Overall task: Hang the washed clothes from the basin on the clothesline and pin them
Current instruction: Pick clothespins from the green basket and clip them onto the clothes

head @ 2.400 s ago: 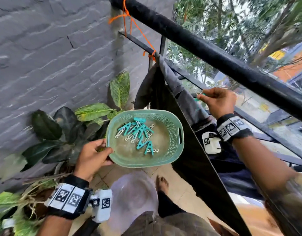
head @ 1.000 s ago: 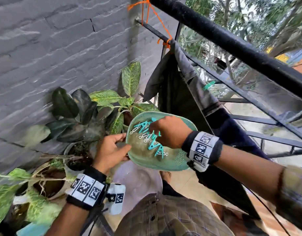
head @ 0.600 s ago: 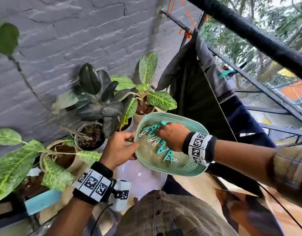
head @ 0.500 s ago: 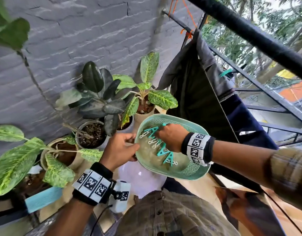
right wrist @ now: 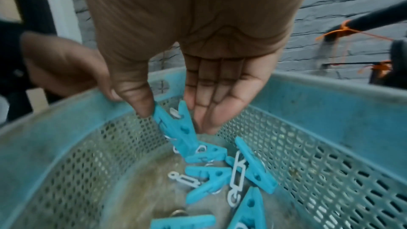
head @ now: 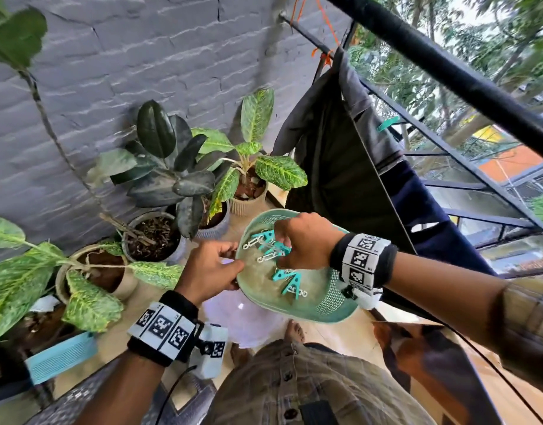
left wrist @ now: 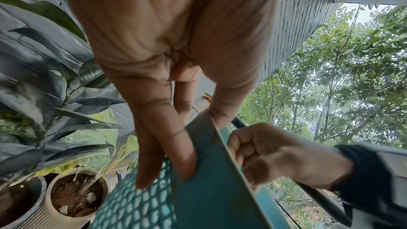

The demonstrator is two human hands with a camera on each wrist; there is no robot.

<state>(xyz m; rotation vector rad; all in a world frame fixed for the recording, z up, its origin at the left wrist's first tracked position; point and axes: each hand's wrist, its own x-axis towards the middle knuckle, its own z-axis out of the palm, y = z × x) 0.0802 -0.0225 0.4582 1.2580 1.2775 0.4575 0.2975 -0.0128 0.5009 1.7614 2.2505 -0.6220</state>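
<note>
My left hand (head: 233, 268) grips the left rim of a green perforated basket (head: 331, 305), thumb over the edge and fingers underneath (left wrist: 167, 161). Several teal clothes pegs (head: 290, 283) lie in the basket. My right hand (head: 279, 250) reaches into it and pinches one peg (right wrist: 176, 126) between thumb and fingers. Dark washed clothes (head: 334, 167) hang on the clothesline along the black railing (head: 448, 65), with one teal peg (head: 386, 124) clipped on them. A pale translucent basin (head: 230, 320) stands on the floor under the basket.
Potted plants (head: 178, 167) crowd the floor along the grey brick wall (head: 141, 56) on the left. An orange cord (head: 325, 29) ties the line to the rail. My bare feet (head: 293, 331) stand by the basin.
My right hand left the clothesline, where a peg now stays clipped, and came down into the basket among the pegs. The left hand keeps holding the basket, now lower.
</note>
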